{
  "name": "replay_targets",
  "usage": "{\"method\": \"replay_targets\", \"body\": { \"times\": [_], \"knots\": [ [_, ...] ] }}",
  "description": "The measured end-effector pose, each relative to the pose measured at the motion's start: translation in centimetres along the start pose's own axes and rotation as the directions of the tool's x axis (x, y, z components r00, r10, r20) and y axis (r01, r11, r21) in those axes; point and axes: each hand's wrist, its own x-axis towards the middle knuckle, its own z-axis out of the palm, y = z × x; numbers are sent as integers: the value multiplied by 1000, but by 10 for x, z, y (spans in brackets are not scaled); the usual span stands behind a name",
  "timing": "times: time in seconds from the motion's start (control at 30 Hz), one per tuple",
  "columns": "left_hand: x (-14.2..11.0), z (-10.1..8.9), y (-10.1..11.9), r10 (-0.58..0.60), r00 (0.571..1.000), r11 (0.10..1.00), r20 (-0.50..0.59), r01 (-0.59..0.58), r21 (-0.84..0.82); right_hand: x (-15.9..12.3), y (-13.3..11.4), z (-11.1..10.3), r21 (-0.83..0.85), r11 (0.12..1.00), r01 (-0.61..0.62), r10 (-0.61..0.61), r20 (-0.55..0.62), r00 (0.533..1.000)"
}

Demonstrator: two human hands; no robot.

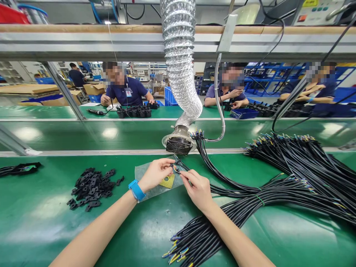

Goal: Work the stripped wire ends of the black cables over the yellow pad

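My left hand (157,173), with a blue wristband (137,190), pinches a small black plastic part (172,165) between thumb and fingers. Close beside it, my right hand (198,188) has its thumb and forefinger closed on the end of a black cable (178,171), where thin coloured wires show. Whether the wires pass into the black part is too small to tell. Beneath both hands lies a clear plastic sheet or bag (150,194) with a yellow sponge (168,181) on it. A fume extraction hose (180,44) ends in a round grille (179,145) just beyond my fingers.
Loose black plastic parts (93,187) form a pile at left. Bundled black cables (300,163) with stripped ends cover the right side; another bundle's ends (191,241) reach under my right forearm. A flexible metal arm (219,92) hangs ahead. Co-workers (133,91) sit across the bench.
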Motion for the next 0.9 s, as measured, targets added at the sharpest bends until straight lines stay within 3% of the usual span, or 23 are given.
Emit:
{"method": "replay_targets", "body": {
  "times": [0.23,0.5,0.67,0.9],
  "knots": [
    [0,-2,-1,43,999,996,17,-44,72,0,1,-1,50,997,-50,46,71,996],
    [-3,-6,5,152,986,919,71,-167,356,1,5,0,203,959,-199,187,79,979],
    [-3,-10,10,86,991,970,101,-106,218,3,5,-1,246,929,-276,271,56,961],
    [-1,-17,12,-10,986,999,167,4,38,3,3,-3,243,930,-277,283,11,959]
  ]
}}
